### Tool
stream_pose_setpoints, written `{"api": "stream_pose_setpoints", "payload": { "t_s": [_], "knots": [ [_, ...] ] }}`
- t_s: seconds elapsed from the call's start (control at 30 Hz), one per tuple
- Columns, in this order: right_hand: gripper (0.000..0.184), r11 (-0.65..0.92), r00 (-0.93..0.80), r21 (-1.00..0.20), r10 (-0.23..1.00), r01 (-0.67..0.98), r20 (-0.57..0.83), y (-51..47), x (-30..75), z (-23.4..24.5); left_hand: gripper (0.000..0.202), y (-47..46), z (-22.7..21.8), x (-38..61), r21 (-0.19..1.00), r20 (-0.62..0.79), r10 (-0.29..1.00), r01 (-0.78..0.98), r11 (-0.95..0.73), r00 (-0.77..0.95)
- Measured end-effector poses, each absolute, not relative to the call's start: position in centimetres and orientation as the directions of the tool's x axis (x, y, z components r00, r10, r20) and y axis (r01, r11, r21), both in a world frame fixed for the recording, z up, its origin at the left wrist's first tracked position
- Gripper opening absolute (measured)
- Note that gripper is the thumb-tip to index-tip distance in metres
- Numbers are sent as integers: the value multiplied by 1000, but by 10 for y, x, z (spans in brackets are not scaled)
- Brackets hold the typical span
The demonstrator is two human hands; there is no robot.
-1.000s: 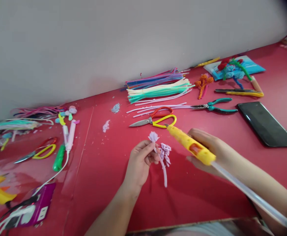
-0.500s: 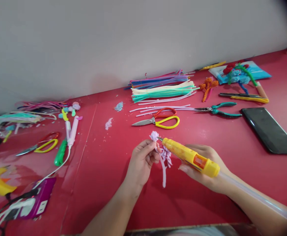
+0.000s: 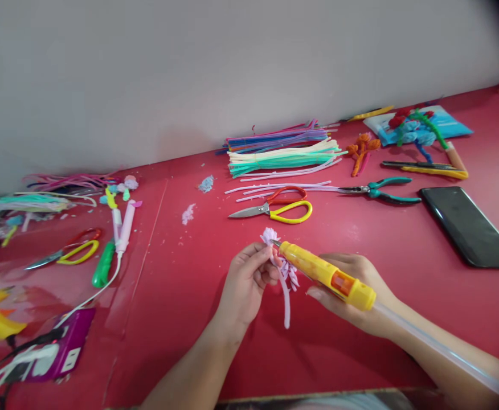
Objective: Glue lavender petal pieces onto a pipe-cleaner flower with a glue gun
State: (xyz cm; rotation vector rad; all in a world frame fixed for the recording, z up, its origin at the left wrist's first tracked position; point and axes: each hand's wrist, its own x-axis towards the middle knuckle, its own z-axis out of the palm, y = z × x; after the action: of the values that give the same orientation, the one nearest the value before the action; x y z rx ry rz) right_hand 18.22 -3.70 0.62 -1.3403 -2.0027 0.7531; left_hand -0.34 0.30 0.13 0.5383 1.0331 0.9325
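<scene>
My left hand pinches a lilac pipe-cleaner flower by its stem, which hangs down over the red table. A second lilac tuft sits on the same stem just below. My right hand is closed round a yellow glue gun with a clear glue stick trailing from its back. The gun's metal tip touches the flower just under its head.
Red-and-yellow scissors, teal pliers, a bundle of coloured pipe cleaners and a black phone lie beyond my hands. At left are another pair of scissors, a pink tool with a cord and a purple power strip.
My right hand brought the glue gun down and left from above the scissors until its tip reached the flower. My left hand kept holding the flower in place.
</scene>
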Motion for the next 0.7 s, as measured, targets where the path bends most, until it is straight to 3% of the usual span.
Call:
{"api": "stream_pose_setpoints", "payload": {
  "t_s": [0.7],
  "knots": [
    [29, 360, -325, -668, 928, 651, 184, -36, 181, 6, 14, 4, 5, -2, 783, -478, 865, -371, 499, 153]
  ]
}}
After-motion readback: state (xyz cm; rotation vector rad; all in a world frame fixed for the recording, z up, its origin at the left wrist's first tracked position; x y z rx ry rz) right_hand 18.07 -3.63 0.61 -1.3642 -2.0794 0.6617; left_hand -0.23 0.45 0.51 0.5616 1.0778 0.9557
